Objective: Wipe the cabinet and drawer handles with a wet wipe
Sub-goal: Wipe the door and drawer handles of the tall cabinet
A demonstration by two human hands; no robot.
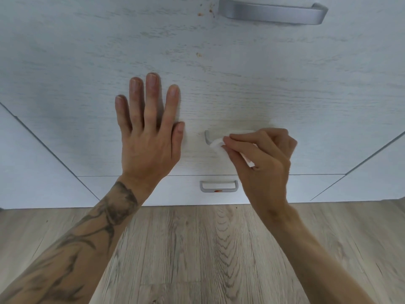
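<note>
The left hand [149,137] lies flat on the pale wood-grain drawer front [241,84], its fingers released and spread, holding nothing. Just to its right, the right hand [263,159] pinches a white wet wipe [217,144] between thumb and fingertips and presses it against the left end of the middle handle [207,137]; the rest of that handle is hidden behind the hand. A larger grey handle [271,13] sits near the top edge, with brown specks beside it on the panel. Below the seam, a small lower handle [218,186] bears a reddish spot. The wooden floor [197,249] is open between the forearms.
</note>
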